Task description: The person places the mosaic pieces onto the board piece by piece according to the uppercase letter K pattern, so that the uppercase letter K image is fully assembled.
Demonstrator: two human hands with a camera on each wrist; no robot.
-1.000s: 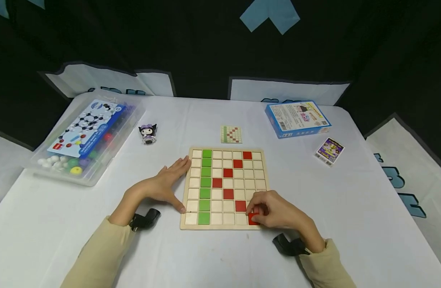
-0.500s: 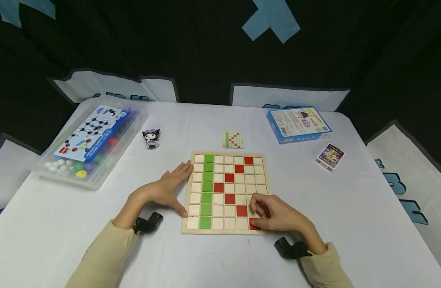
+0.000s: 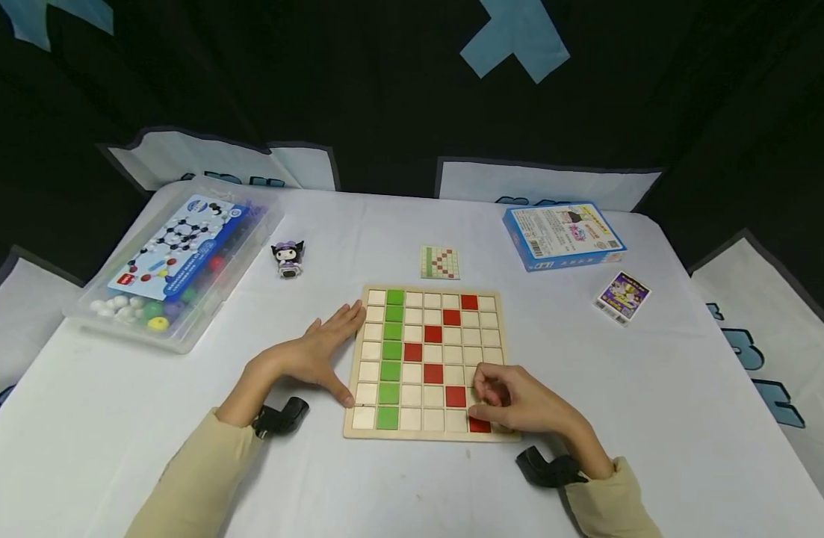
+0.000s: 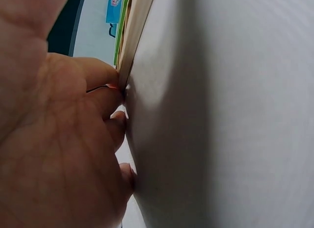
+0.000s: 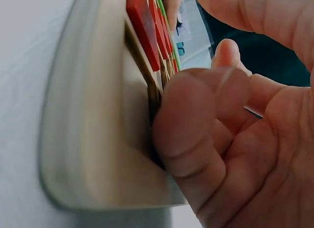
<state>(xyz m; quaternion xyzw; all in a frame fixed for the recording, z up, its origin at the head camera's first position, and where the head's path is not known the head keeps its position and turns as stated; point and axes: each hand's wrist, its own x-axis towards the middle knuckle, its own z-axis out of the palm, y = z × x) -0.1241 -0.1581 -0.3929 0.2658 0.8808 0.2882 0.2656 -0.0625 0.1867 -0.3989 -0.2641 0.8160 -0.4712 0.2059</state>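
A square wooden grid board (image 3: 432, 438) lies on the white table, filled with pale tiles. One column of green tiles (image 3: 388, 394) runs down its left side. Several red tiles (image 3: 433, 373) form two diagonals meeting beside that column. My left hand (image 3: 314, 351) rests spread against the board's left edge, index fingertip and thumb at the frame. My right hand (image 3: 526, 397) is over the lower right corner, fingers loosely bent, holding nothing. Its thumb (image 5: 189, 125) is at the board next to the bottom-row red tile (image 3: 479, 425), partly overlapping it in the head view.
Behind the board lies a small pattern card (image 3: 441, 263) with matching green and red squares. A figurine (image 3: 288, 259) and a clear case of coloured balls (image 3: 176, 261) are at the left. A blue box (image 3: 563, 235) and a small purple card box (image 3: 623, 297) lie at the right.
My right fingers have let go of the bottom-row red tile, which now lies in its cell. The left hand keeps its place at the board's edge. The head view has shifted slightly.
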